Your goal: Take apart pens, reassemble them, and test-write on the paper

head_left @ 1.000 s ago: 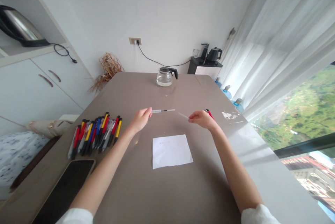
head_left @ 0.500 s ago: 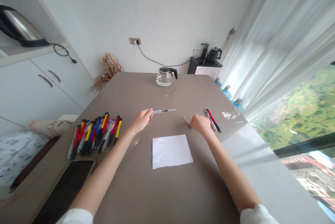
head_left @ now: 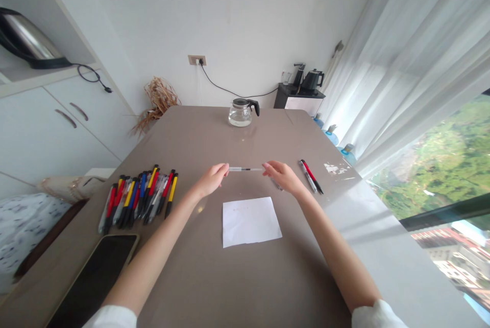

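Translucent plastic it is, a slim pen piece [head_left: 240,168] with a dark middle, being held almost level above the brown table [head_left: 252,287]! One end is pinched by the left hand [head_left: 213,179], thumb and forefinger closed on it. At the other end, the fingertips of the right hand [head_left: 281,174] are brought together, and the tip seems to be pinched there too, though at this size the contact is hard to make out. Just below that palm, a short clear piece [head_left: 277,184] is seen on the tabletop, partly covered by the hand. Nearer the body, a white sheet of paper [head_left: 250,223] is laid flat between the forearms. Out to the right, a red-and-black pen [head_left: 313,177] and a clear-barrelled pen [head_left: 307,177] are set side by side. Over on the left, a crowd of coloured pens [head_left: 140,197] is heaped beyond a dark-screened phone [head_left: 95,272].
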Motion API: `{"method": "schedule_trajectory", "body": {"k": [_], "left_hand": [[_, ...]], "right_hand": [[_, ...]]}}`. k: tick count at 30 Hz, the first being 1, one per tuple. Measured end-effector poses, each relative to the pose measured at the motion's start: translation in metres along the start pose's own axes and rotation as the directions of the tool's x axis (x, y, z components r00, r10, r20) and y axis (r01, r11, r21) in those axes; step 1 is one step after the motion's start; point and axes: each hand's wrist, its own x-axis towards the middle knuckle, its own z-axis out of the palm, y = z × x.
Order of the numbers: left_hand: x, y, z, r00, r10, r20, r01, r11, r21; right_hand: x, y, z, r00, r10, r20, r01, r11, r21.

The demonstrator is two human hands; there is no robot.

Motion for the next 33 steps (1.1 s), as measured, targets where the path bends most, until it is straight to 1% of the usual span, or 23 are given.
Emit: {"method": "schedule_trajectory", "body": {"k": [1,3,8,11,15,18,21,23,25,29,33], "left_hand": [[0.0,0.0,0.001,1.0,0.001,0.013,-0.001,1.0,0.0],[-0.001,-0.001,0.002,0.999,-0.003,0.043,0.003,1.0,-0.007],[0.002,-0.003,0.005,0.995,-0.025,0.094,0.035,0.994,-0.104],[0.003,-0.003,0.006,0.997,-0.017,0.081,0.03,0.985,-0.169],[0.005,-0.003,0.005,0.999,-0.04,0.011,0.041,0.952,-0.303],[0.006,-0.005,0.003,0.997,-0.082,-0.003,0.072,0.885,-0.459],[0.007,-0.007,0.002,0.993,-0.117,0.013,0.1,0.779,-0.619],[0.008,-0.008,0.002,0.992,-0.127,0.024,0.108,0.711,-0.695],[0.008,-0.008,0.002,0.992,-0.119,0.039,0.109,0.66,-0.743],[0.008,-0.009,0.002,0.992,-0.1,0.075,0.12,0.588,-0.8],[0.009,-0.01,0.003,0.985,-0.132,0.107,0.161,0.522,-0.838]], "right_hand": [[0.0,-0.002,0.002,0.999,-0.033,0.007,0.033,0.998,0.061],[0.0,-0.004,0.005,0.997,-0.076,-0.006,0.076,0.99,0.115],[0.0,-0.003,0.006,0.996,-0.072,-0.053,0.079,0.989,0.128],[0.0,-0.002,0.003,0.997,-0.06,-0.053,0.067,0.987,0.148],[-0.001,-0.002,-0.001,0.999,-0.015,-0.051,0.022,0.991,0.13],[-0.001,-0.001,-0.003,1.0,0.01,-0.03,-0.008,0.996,0.093],[-0.001,0.001,-0.005,1.0,0.017,0.01,-0.017,0.998,0.064],[-0.001,0.003,-0.006,1.0,0.012,0.027,-0.013,0.998,0.056],[-0.001,0.004,-0.006,0.999,0.0,0.047,-0.002,0.999,0.047],[-0.001,0.005,-0.006,0.996,-0.018,0.09,0.016,1.0,0.022],[-0.002,0.004,-0.007,0.995,-0.015,0.099,0.015,1.0,0.003]]}}
